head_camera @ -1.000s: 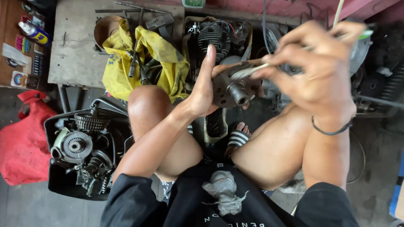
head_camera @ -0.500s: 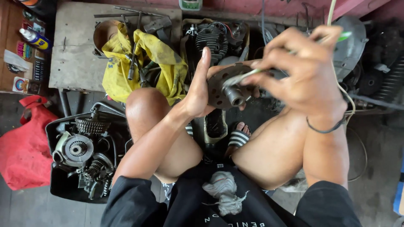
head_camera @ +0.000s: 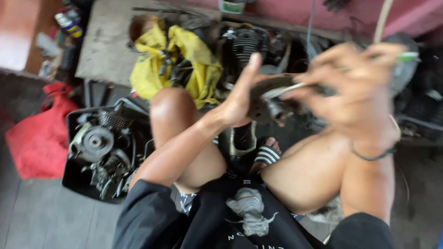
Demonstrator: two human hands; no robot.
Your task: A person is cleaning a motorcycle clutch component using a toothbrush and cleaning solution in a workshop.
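A dark round metal engine part [head_camera: 270, 99] sits just right of the frame's centre, held up above the person's knees. The left hand [head_camera: 240, 94] cups its left side, thumb raised, fingers hidden behind the metal. The right hand [head_camera: 357, 92] is badly blurred; it is clenched on a thin pale tool [head_camera: 295, 86] whose tip touches the part, and a green-tipped end [head_camera: 408, 56] pokes out at upper right. What the tool is I cannot make out. Below, a sandalled foot [head_camera: 266, 153] shows between the thighs. A yellow cloth [head_camera: 184, 64] lies at upper centre, a finned engine [head_camera: 249, 44] beside it. A black tray [head_camera: 74, 177] of gears sits lower left, next to a red bag [head_camera: 39, 138].
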